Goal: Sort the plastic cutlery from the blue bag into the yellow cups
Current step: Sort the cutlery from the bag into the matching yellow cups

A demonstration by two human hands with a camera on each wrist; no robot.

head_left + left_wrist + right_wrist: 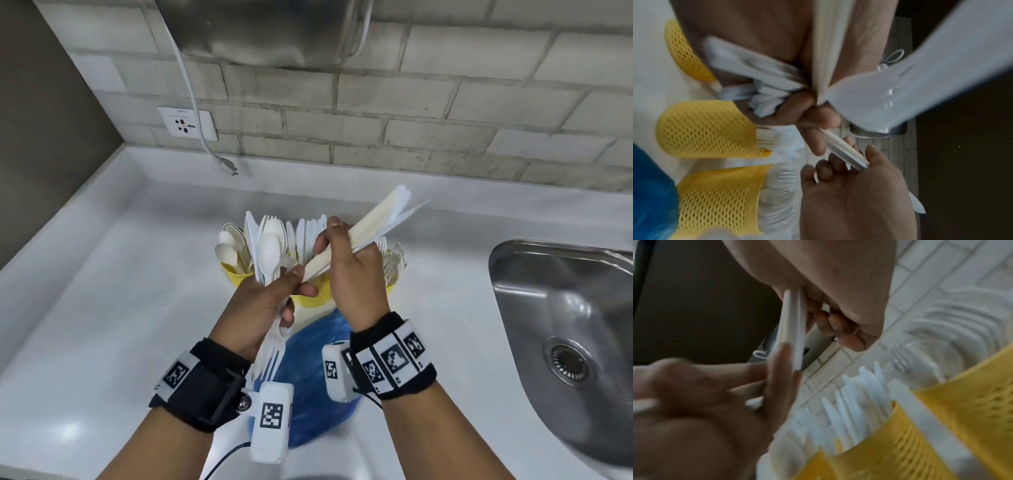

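The white counter point(102, 308) holds everything, with a metal sink point(565, 325) on the right. The blue bag point(315, 377) lies close to the person, under their wrists, so it is easy to reach. Just behind it stand the yellow cups point(705, 129), side by side. They have little holes all over. They are already stuffed with white spoons point(229, 246), knives point(855, 399) and forks point(394, 253), each kind in its own cup, I think.

The left hand point(263, 308) is curled round a mixed bunch of cutlery point(270, 253) held up above the cups, spoons on top and fork tips poking down. The right hand point(356, 270) grips a bundle of cream and white knives point(373, 222), pointing up and away. The left thumb and finger touch the bottom end of that bundle. It looks like the knives are being gathered together so they can go into one cup.
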